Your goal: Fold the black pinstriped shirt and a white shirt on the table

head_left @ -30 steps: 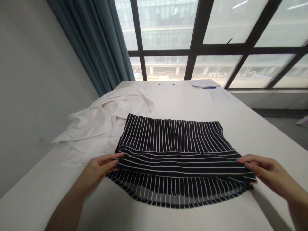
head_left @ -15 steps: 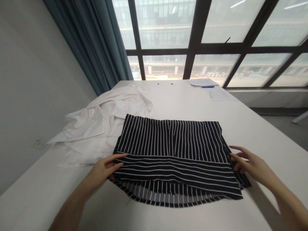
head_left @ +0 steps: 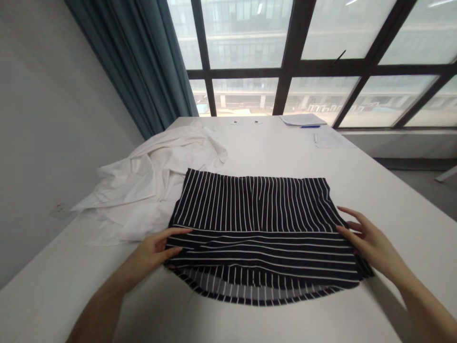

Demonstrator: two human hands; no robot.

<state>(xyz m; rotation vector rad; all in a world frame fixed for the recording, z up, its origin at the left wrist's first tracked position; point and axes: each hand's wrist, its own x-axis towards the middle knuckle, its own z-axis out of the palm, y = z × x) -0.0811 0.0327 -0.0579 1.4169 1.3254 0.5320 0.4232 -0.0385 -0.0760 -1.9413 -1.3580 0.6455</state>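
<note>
The striped cloth (head_left: 257, 224) lies folded on the white table (head_left: 378, 186), just beside a white shirt (head_left: 150, 186). The left hand (head_left: 157, 247) seems to pinch its left edge. The right hand (head_left: 364, 238) rests wide open on its right edge.

Two hands in shot, left hand (head_left: 157, 247), right hand (head_left: 367, 238), one striped garment (head_left: 257, 224), one white garment (head_left: 150, 186), one table (head_left: 278, 152), two papers, far stack (head_left: 302, 119) and loose sheet (head_left: 330, 139), one blue pen (head_left: 310, 126), two round caps (head_left: 234, 123), one curtain (head_left: 143, 62)
</note>
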